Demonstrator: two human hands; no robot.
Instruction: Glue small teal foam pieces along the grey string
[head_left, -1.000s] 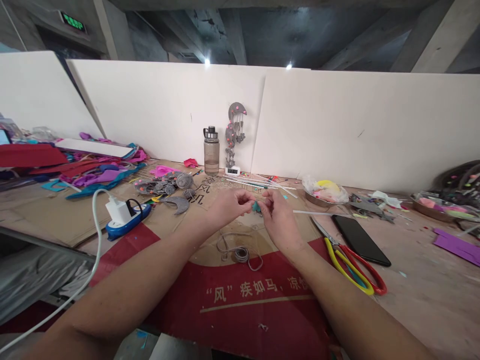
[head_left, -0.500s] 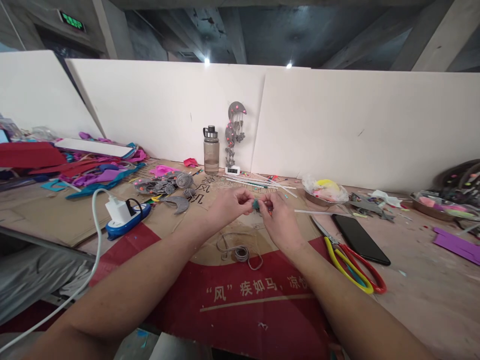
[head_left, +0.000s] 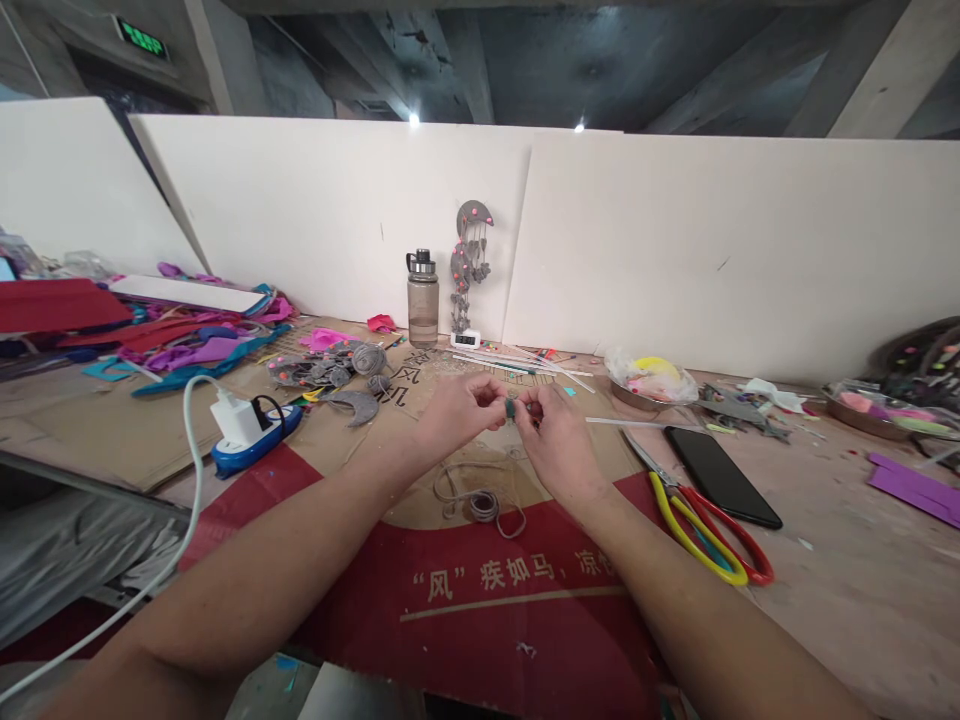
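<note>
Head view: left hand (head_left: 466, 408) and right hand (head_left: 561, 432) both pinch the small teal piece (head_left: 511, 409) at the fingertips, over the cardboard (head_left: 525, 630), presumably because it's tiny. Scissors (head_left: 679, 491) lie right, handles nearward, likely for easy reach.

Teal piece (head_left: 511, 409) between left hand (head_left: 466, 412) and right (head_left: 559, 438)

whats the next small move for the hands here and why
Probably a slight turn of the small green piece, to check its other side: it sits between the fingertips of the left hand and the right hand, partly covered.
</note>
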